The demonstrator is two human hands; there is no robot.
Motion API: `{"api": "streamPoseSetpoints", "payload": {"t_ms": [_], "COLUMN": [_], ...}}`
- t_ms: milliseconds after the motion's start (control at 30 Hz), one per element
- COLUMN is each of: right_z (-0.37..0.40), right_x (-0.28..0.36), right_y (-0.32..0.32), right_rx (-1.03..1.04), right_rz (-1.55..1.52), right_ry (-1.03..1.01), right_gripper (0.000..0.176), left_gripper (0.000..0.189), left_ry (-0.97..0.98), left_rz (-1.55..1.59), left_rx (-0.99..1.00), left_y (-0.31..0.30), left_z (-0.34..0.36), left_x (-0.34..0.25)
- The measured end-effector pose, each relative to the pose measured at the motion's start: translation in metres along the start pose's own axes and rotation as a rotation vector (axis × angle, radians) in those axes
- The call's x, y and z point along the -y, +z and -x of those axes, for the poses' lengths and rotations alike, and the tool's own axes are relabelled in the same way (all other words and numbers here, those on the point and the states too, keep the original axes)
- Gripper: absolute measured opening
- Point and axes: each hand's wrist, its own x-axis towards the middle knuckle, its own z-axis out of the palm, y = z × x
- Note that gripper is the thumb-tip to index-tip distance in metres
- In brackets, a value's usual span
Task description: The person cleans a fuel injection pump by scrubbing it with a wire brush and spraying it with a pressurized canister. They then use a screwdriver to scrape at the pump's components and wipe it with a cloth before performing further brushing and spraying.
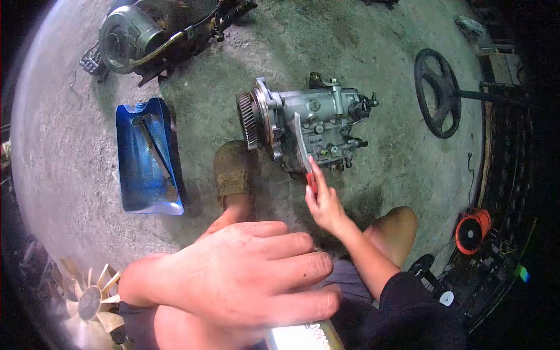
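A grey metal fuel injection pump [326, 116] with a toothed gear [248, 121] on its left end lies on the concrete floor. My right hand [325, 207] is closed around the red handle of a slim tool [301, 137]. The tool's long, slightly curved pale head overlaps the near side of the pump. Large and close to the camera, my left hand [233, 274] has its fingers curled together over a shiny gold-edged object with white lettering [306, 337]. Most of that object is hidden below the hand and the frame's edge.
A blue plastic scoop [137, 175] holding a long dark tool [154, 151] lies left. Behind are a turbocharger [131, 38] and hose. A steering wheel [437, 93] and an orange round device [472, 231] are right. A fan [88, 303] sits lower left; my shoe [231, 169] is near the pump.
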Motion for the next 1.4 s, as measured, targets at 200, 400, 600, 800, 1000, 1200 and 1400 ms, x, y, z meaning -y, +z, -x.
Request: {"api": "streamPoseSetpoints", "payload": {"t_ms": [200, 400, 600, 800, 1000, 1200, 1400], "right_z": [-0.026, -0.027, 0.005, -0.049, -0.139, -0.109, -0.069], "right_x": [0.011, 0.008, 0.011, 0.018, 0.037, 0.032, 0.026], "right_y": [-0.002, -0.017, -0.009, -0.009, -0.022, -0.026, -0.019], "right_rx": [0.09, 0.114, -0.095, -0.059, -0.053, -0.029, 0.0], "right_rz": [0.112, 0.079, 0.068, 0.238, 0.386, 0.274, 0.159], "right_ry": [0.139, 0.101, -0.041, 0.003, -0.094, -0.04, 0.09], "right_gripper": [0.077, 0.077, 0.07, 0.064, 0.062, 0.064, 0.068], "left_gripper": [0.03, 0.03, 0.029, 0.031, 0.033, 0.032, 0.031], "left_ry": [-0.013, -0.015, 0.005, -0.005, -0.015, -0.014, -0.012], "left_rz": [0.003, 0.041, 0.018, 0.045, 0.039, 0.058, 0.061], "left_rx": [0.003, -0.028, -0.072, -0.048, -0.024, -0.013, 0.066], "left_y": [0.002, 0.01, 0.013, 0.013, 0.007, 0.006, -0.003], "left_z": [-0.006, 0.0, 0.005, 0.003, 0.009, 0.004, 0.006], "left_x": [0.0, 0.002, 0.003, 0.002, 0.001, 0.001, 0.009]}}
